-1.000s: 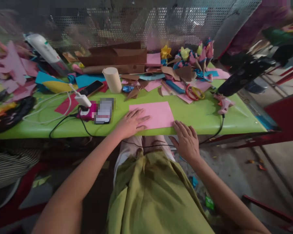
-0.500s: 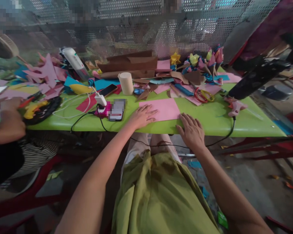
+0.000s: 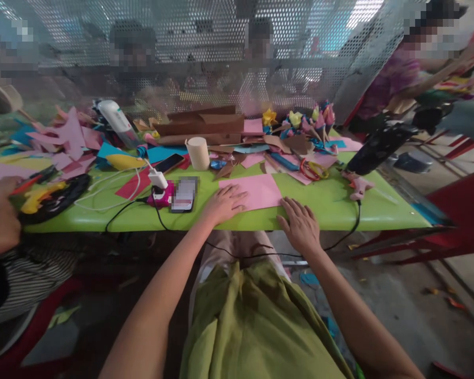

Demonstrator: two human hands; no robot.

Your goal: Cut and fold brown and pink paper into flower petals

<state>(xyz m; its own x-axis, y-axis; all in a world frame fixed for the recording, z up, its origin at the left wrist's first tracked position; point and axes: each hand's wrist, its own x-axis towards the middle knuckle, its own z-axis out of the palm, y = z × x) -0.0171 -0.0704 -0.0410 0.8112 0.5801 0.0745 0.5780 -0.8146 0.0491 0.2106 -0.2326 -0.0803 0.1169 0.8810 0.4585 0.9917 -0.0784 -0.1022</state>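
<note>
The pink sheet [image 3: 260,192] looks like smooth, matt paper to me; the green tabletop [image 3: 324,210] has a slick, glossy, plastic-looking finish. I see a tall screen [image 3: 205,79] of perforated metal with a dull shine. The brown paper [image 3: 201,126] is matt, the glue gun [image 3: 361,187] smooth plastic, the olive garment [image 3: 256,321] wrinkled, matt cloth.

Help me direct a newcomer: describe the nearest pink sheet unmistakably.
On the green table, look along the front. Right of the nearer phone lies the pink sheet, partly under the left hand. Unlike the pink papers crowded behind, this rectangle lies by itself.
</note>
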